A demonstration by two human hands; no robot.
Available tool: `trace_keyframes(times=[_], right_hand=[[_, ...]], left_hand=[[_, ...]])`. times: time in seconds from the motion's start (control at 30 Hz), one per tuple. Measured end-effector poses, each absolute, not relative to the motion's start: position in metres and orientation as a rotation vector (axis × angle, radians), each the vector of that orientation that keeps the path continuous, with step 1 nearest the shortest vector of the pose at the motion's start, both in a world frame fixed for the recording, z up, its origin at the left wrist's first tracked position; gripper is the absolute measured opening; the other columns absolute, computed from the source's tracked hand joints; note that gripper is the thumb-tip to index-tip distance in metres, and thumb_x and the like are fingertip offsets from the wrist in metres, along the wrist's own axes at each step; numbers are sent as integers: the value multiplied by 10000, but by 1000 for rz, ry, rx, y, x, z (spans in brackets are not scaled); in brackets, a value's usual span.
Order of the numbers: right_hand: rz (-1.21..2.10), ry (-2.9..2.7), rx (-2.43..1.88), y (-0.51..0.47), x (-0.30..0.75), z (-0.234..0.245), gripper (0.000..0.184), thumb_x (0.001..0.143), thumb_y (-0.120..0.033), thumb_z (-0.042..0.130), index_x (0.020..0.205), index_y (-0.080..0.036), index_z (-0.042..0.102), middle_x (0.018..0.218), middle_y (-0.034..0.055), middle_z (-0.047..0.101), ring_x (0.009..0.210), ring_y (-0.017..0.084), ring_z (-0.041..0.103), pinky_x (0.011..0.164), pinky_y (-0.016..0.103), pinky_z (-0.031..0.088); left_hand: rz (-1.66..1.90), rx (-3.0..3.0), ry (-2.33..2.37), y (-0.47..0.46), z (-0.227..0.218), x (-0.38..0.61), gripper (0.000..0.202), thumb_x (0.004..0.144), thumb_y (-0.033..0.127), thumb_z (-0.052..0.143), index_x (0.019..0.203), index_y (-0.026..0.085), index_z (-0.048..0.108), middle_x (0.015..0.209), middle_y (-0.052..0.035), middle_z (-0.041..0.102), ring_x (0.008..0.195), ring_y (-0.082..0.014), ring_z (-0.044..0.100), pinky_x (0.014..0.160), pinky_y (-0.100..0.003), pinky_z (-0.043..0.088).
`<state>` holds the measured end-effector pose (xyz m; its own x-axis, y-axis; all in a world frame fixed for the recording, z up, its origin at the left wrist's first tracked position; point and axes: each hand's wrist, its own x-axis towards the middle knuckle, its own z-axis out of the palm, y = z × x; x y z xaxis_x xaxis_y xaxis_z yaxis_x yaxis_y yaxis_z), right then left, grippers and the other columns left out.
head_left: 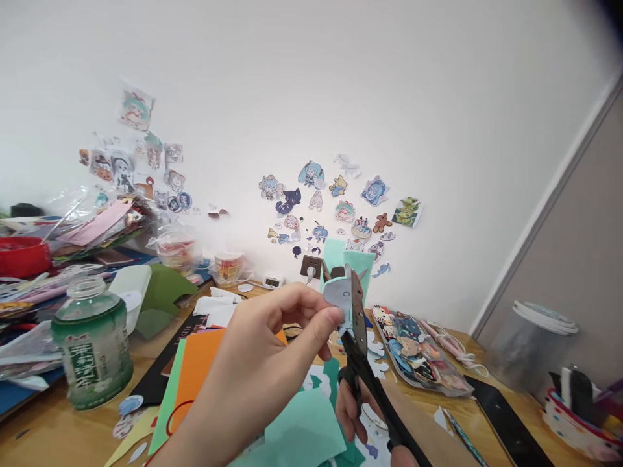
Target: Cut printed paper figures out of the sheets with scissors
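My left hand [272,344] pinches a small pale blue-grey paper cutout [335,293] between thumb and fingers, raised above the desk. My right hand [348,408] grips black-handled scissors [360,337], its fingers partly hidden behind the handles. The blades point up and lie along the cutout's right edge; whether they are fully closed is hard to make out. Directly behind the blades stands a mint-green holder [363,263] with dark things in it. Beneath my hands lie a mint sheet [304,425], orange paper [199,363] and several paper scraps.
At left stand a green-labelled plastic jar [92,344] and a red bowl [24,256] amid piled papers. A bag of cutouts [418,357], a phone [509,421], a pen [464,434] and a pen basket [579,421] are at right. Stickers cover the wall behind.
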<state>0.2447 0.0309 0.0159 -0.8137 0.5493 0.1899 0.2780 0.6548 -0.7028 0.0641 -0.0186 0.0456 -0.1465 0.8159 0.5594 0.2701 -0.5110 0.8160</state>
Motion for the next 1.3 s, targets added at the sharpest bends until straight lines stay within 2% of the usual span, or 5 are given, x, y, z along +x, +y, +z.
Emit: trace_keyframes(times=[0.3, 0.5, 0.67, 1.07, 1.3], right_hand=[[917, -2486, -736, 29, 251, 11, 434, 746, -638, 425, 679, -210, 437, 679, 19, 525, 589, 157, 468, 511, 277, 360], [942, -2459, -741, 22, 250, 24, 620, 686, -815, 341, 673, -214, 491, 664, 32, 545, 580, 166, 484, 497, 274, 375], [1056, -2403, -777, 19, 244, 33, 615, 607, -837, 404, 646, -229, 489, 571, 10, 497, 486, 148, 433, 441, 265, 368], [992, -2514, -875, 20, 254, 28, 477, 721, -666, 433, 610, -203, 424, 658, 53, 543, 628, 203, 495, 549, 315, 388], [1002, -2537, -966, 19, 260, 25, 160, 725, -344, 584, 681, -219, 495, 690, 20, 558, 611, 161, 477, 488, 254, 348]], left_hand=[[1715, 1778, 1369, -26, 43, 64, 254, 819, 327, 562, 587, 222, 554, 527, 48, 579, 528, -119, 548, 512, -227, 402], [1708, 1814, 1413, -24, 42, 65, 251, 830, 313, 543, 596, 221, 538, 545, 52, 575, 535, -117, 545, 523, -228, 406], [1778, 1944, 1503, -26, 42, 63, 243, 837, 305, 533, 604, 237, 542, 531, 62, 579, 506, -109, 544, 475, -200, 396], [1762, 2136, 1574, -30, 42, 65, 335, 853, 285, 522, 536, 203, 454, 448, 63, 491, 404, -84, 461, 400, -188, 312], [1707, 2137, 1579, -30, 39, 65, 348, 858, 314, 503, 532, 210, 437, 446, 57, 466, 409, -101, 452, 421, -211, 322]])
